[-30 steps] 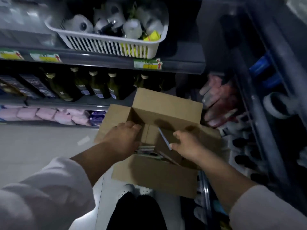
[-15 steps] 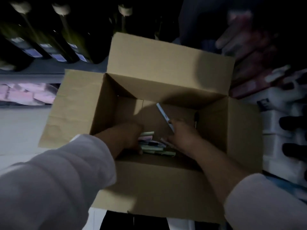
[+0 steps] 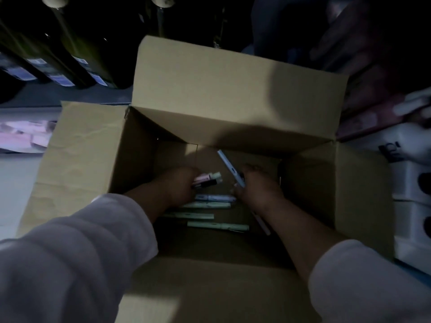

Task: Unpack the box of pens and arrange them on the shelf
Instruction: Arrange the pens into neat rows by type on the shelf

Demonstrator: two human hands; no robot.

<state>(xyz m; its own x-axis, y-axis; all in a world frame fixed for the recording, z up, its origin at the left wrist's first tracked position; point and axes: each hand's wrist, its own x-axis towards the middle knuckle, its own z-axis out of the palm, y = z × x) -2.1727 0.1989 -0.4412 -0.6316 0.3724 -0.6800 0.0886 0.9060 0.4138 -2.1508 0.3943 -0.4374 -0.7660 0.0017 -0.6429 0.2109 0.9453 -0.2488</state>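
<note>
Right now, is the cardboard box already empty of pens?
No: green pens lie on the box floor, the left hand grips a pen bundle, the right hand a blue pen.

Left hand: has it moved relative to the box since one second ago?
Yes. The left hand has gone from the rim of the cardboard box down inside it, now gripping a few pens.

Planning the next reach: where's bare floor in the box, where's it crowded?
Bare: the strip between the nearest green pen and the cardboard box's near wall; also along the far wall. Crowded: loose pens between left hand and right hand.
</note>
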